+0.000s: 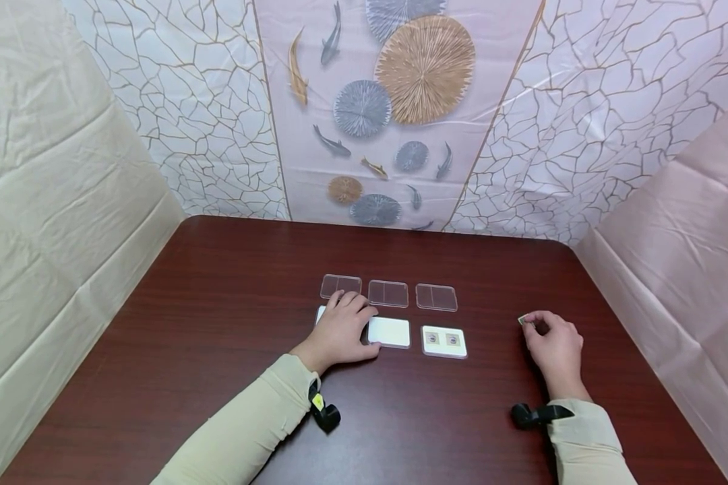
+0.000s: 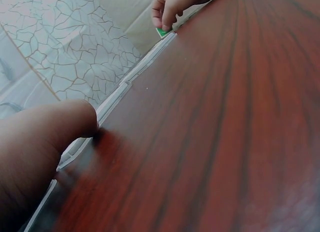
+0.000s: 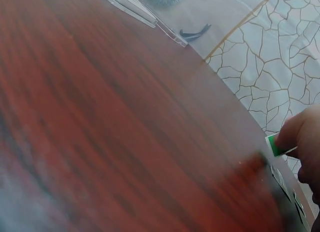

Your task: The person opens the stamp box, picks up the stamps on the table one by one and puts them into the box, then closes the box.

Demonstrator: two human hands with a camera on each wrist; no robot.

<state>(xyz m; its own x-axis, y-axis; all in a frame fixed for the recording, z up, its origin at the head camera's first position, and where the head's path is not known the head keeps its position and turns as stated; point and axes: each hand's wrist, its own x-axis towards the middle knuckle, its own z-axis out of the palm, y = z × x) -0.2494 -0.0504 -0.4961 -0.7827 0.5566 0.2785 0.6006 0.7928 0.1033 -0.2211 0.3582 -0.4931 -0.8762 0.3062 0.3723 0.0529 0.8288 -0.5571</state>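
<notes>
My left hand point(image 1: 338, 331) lies over the left side of a row of flat white cases, hiding most of the leftmost case point(image 1: 320, 314). Its thumb and index finger hold the middle white case point(image 1: 391, 333) by the near and far edges at its left end. The right-hand white case point(image 1: 444, 342) carries two small square pieces with a printed pattern. Off to the right, my right hand point(image 1: 555, 347) pinches a small green-and-white square piece point(image 3: 273, 145) between thumb and index finger, just above the table.
Three clear, divided lids point(image 1: 388, 294) lie in a row behind the white cases. Thin flat items point(image 3: 280, 178) show below my right hand in the right wrist view, too blurred to identify. Patterned cloth point(image 1: 218, 101) hangs behind the dark wooden table point(image 1: 249, 269).
</notes>
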